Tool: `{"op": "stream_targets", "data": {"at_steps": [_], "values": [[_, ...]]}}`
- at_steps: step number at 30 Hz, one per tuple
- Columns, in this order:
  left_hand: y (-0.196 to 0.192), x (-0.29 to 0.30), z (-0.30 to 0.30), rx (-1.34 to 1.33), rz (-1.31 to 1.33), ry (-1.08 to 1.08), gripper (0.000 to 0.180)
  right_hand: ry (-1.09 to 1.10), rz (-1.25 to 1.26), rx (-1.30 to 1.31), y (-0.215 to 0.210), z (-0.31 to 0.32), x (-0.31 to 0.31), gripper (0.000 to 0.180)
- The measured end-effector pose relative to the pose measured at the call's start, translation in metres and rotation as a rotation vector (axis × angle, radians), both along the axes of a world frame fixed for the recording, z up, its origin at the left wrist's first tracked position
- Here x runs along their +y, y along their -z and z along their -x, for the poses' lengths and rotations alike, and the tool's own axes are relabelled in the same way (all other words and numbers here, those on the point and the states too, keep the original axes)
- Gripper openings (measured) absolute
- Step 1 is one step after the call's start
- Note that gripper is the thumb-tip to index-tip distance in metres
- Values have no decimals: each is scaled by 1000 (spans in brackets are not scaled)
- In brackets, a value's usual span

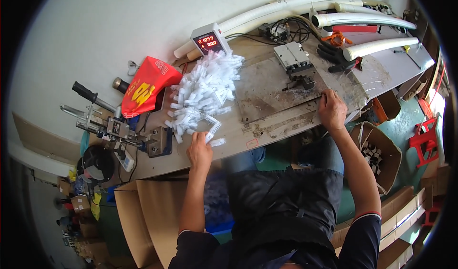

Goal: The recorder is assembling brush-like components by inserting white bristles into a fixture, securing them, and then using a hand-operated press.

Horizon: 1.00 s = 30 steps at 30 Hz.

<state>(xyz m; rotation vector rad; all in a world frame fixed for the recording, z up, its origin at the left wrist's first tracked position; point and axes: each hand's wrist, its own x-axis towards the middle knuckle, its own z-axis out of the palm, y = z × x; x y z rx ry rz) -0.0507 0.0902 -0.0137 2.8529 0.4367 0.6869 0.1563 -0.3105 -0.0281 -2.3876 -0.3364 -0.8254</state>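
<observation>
White tubes are lying in a tangled pile on the surface. The left grip is resting at the near edge of the pile, its fingers curling loosely next to the outermost tubes; whether they are pinching one, I cannot tell. Well to the right of the pile, the right grip is bending its fingers at the edge of the plate; I cannot tell if anything is inside them. The fixture is standing to the right of the pile too.

In handling these, taking single tubes from the pile's near fringe is likely working better than digging into its middle, where ribs are probably catching on each other. A light hold is likely sparing the thin-looking walls, and keeping the wrist low should be stopping strays rolling off the pile's near side.
</observation>
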Motion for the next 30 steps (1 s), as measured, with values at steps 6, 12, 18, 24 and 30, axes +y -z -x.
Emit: {"op": "stream_targets", "data": {"at_steps": [6, 12, 18, 24, 30], "values": [[6, -60, -31, -252, 962, 73, 12, 29, -3, -50, 5, 0, 0, 9], [-24, -142, -50, -100, 1612, 142, 18, -406, -497, 429, 1, 71, 68, 27], [-20, -178, -53, 13, 1579, 135, 15, -639, -929, 925, -36, 99, 71, 25], [-8, -186, -54, -46, 1144, 227, 16, -649, -949, 999, -29, 94, 64, 23], [-6, -189, -57, -18, 1071, 271, 18, -578, -1004, 960, -34, 92, 68, 22]]}}
